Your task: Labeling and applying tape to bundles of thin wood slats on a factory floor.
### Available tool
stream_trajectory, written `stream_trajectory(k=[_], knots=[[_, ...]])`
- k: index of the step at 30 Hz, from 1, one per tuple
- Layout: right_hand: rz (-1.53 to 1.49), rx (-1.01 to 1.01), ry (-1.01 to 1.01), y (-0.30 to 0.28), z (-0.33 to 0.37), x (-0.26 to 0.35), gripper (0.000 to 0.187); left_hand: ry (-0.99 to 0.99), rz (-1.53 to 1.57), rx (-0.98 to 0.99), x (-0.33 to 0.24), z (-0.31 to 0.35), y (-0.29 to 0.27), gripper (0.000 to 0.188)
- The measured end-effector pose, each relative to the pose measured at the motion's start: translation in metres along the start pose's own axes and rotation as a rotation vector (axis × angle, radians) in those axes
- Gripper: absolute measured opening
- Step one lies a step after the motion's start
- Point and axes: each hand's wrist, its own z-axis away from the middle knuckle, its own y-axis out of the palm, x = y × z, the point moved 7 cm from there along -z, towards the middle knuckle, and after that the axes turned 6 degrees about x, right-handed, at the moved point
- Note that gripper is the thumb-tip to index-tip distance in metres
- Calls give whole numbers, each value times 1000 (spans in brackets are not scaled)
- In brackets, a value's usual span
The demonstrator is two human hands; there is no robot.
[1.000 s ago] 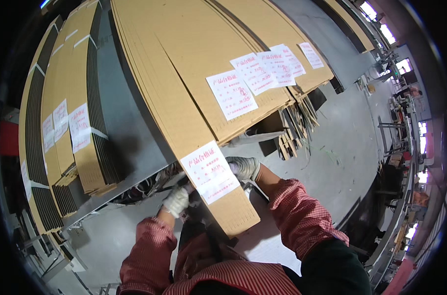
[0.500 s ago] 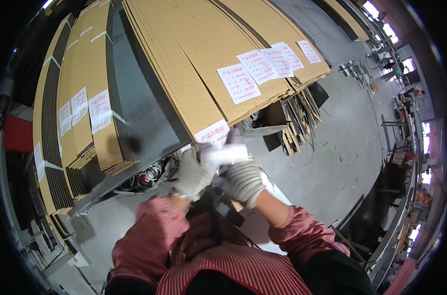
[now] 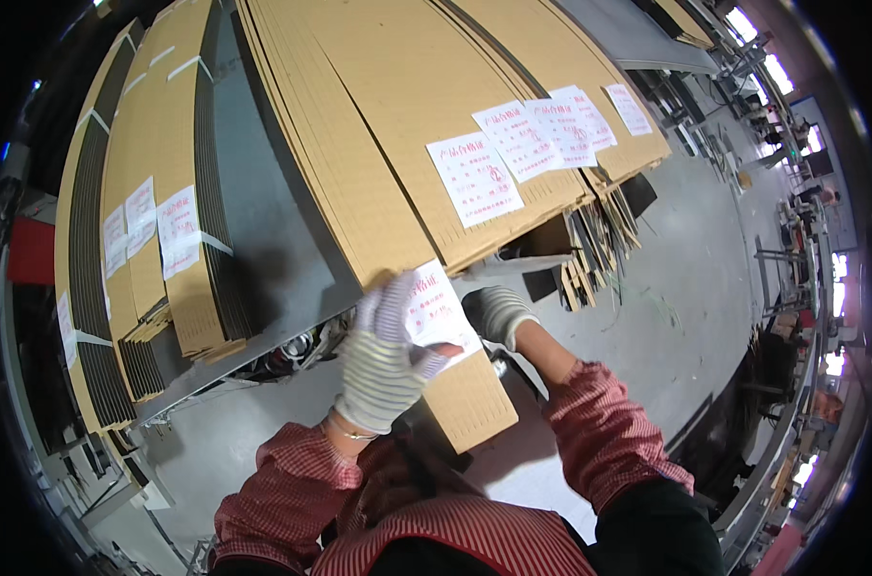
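My left hand [image 3: 383, 350], in a pale striped glove with a bare thumb tip, lies over a white paper label [image 3: 441, 309] with red print. Its fingers stretch along the label's left side and its thumb reaches across the lower part. Beneath the label is a long brown cardboard panel [image 3: 469, 403], whose near end juts past the stack toward me. Beside the panel's right edge is my right hand [image 3: 503, 315], gloved too, its fingers curled inward with dark fingertips; what they hold, if anything, is hidden.
Stacked cardboard panels [image 3: 359, 115] cover the table ahead, several bearing paper labels [image 3: 474, 180]. Strapped cardboard bundles [image 3: 196, 288] stand at left on the grey tabletop [image 3: 287, 259]. Loose strips [image 3: 589, 259] sit below the stack at right. Racks line the far right.
My hands were together over the panel's end, around a blurred white thing. They have parted: the left lies on the label, the right has moved rightward. The panel's near end now shows plainly.
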Motion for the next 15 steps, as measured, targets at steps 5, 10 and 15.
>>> stream_trajectory(k=[5, 10, 15], knots=[[-547, -407, -116, -40, 58, 44, 61, -805, 888, 102, 38, 43, 57, 66], [-399, 802, -29, -6, 152, 45, 68, -350, 815, 581, -50, 109, 32, 86], [-444, -51, 223, -60, 83, 61, 58, -905, 1153, 78, 44, 68, 79, 78]])
